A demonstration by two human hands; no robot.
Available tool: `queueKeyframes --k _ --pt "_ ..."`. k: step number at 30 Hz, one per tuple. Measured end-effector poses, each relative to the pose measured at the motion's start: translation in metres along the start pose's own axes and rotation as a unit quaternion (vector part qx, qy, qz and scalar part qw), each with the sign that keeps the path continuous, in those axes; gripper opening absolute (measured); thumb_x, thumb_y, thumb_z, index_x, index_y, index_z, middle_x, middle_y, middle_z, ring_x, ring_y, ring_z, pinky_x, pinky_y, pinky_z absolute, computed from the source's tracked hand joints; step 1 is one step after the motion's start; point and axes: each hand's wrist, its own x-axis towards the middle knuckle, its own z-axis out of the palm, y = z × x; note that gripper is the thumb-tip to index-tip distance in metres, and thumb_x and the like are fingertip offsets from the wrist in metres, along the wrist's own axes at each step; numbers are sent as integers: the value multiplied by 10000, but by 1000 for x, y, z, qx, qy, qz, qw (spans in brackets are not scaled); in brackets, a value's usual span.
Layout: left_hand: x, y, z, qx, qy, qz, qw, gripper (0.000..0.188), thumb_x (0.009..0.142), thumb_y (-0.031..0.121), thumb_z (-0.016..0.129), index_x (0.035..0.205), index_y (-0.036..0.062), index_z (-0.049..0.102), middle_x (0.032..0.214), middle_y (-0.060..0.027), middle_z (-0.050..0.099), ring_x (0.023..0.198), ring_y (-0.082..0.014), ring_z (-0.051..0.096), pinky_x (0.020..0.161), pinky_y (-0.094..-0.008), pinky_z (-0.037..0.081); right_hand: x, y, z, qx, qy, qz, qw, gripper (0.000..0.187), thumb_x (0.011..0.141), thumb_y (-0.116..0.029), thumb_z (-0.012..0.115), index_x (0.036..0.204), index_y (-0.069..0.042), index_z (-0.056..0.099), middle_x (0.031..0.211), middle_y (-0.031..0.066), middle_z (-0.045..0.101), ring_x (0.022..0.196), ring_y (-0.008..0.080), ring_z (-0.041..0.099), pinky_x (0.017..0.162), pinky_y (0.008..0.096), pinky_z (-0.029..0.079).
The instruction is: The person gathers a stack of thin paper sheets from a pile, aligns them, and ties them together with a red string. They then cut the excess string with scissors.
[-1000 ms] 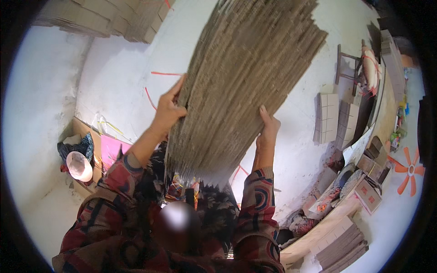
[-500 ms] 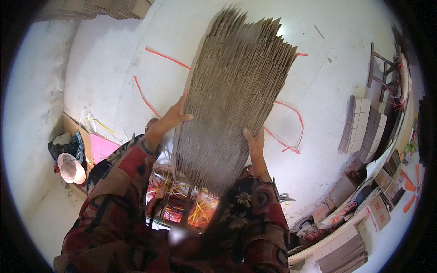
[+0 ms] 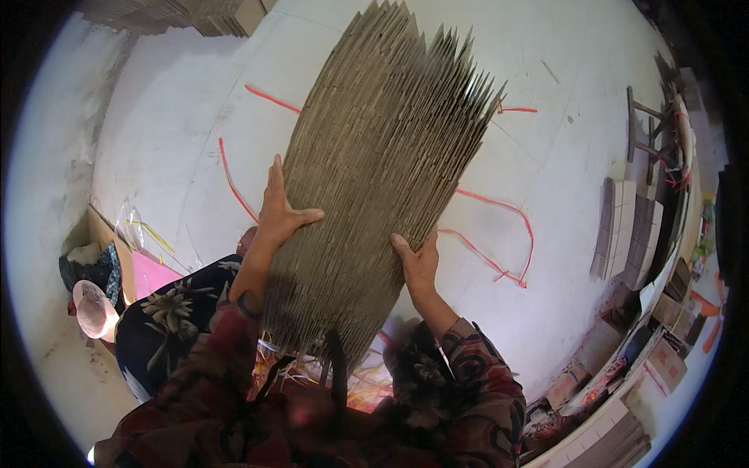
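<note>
The thick stack of flat brown corrugated cardboard sheets [image 3: 374, 179] is held edge-up above the pale floor [image 3: 156, 140], leaning away and to the right, its far edges still uneven. The left hand [image 3: 277, 210] presses flat on its left face, fingers spread; the right hand [image 3: 417, 265] cups its right side. Squaring appears unfinished. Red plastic straps [image 3: 491, 207] lie loose beyond, unused. Further stacks [image 3: 179, 12] sit far left.
</note>
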Motion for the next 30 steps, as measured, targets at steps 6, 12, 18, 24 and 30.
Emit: queueKeyframes --k 6,12,18,24,30 --pt "-32 40 32 352 -19 -6 936 1309 497 564 790 1441 96 13 1475 -235 -14 1342 -464 -19 965 -677 164 9 -6 10 -14 -13 34 999 901 711 -357 727 1327 86 241 1119 224 577 1015 321 581 869 356 440" --pt "-28 30 40 372 -30 2 928 1274 524 586 770 1446 121 24 1477 -226 -87 1330 -486 -84 926 -720 156 22 24 -13 39 -68 11 997 917 699 -311 752 1370 14 217 1176 214 543 1038 297 565 874 331 441" --pt "-22 7 45 383 -4 25 923 1338 457 752 681 1455 148 24 1475 -231 -115 1324 -500 -88 871 -735 175 -9 -12 -33 -69 64 -59 994 900 754 -172 694 1435 -84 111 1275 255 443 1111 325 512 916 338 424" --pt "-24 10 46 353 -13 35 935 1317 466 703 707 1452 144 37 1479 -221 -109 1328 -493 -81 890 -733 165 -17 -13 -7 -314 143 -10 938 843 779 -288 664 1442 -205 150 1417 288 198 1261 412 333 975 435 367" --pt "-29 26 35 333 -31 1 942 1287 506 568 790 1449 129 32 1483 -214 -95 1336 -473 -92 930 -724 157 -30 -57 19 -301 127 29 945 848 748 -370 673 1433 -208 201 1415 309 177 1264 454 298 975 456 359"
